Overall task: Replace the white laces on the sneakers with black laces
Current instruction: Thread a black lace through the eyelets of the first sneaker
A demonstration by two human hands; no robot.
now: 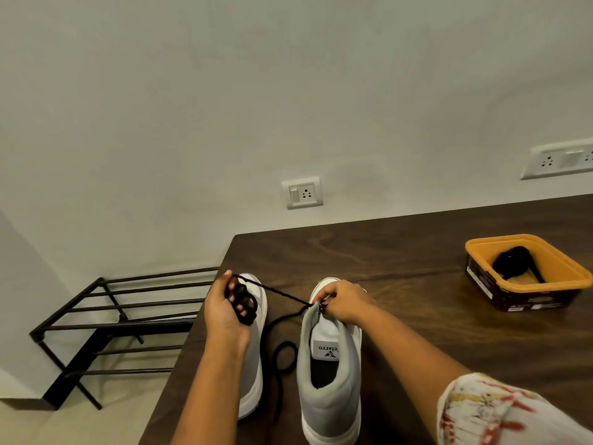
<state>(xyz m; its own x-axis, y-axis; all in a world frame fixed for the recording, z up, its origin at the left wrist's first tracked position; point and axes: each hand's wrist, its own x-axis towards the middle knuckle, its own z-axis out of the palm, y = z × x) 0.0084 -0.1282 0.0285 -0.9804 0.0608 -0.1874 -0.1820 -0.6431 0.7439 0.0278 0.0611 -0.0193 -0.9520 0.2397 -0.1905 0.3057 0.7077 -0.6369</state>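
Sleeve [500, 412] cut off bottom right; left hand [224, 305] curled round black lace [248, 304], right hand [345, 303] pinching it over sneaker [327, 393], eyelets hidden

light: dim, even | shadows: soft | edges: wide-angle bowing | focus: slightly soft

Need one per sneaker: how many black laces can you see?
2. One lace runs from the left hand to the right hand at the right sneaker, slack looping on the table. The bundled lace lies in the orange tub. More could be hidden.
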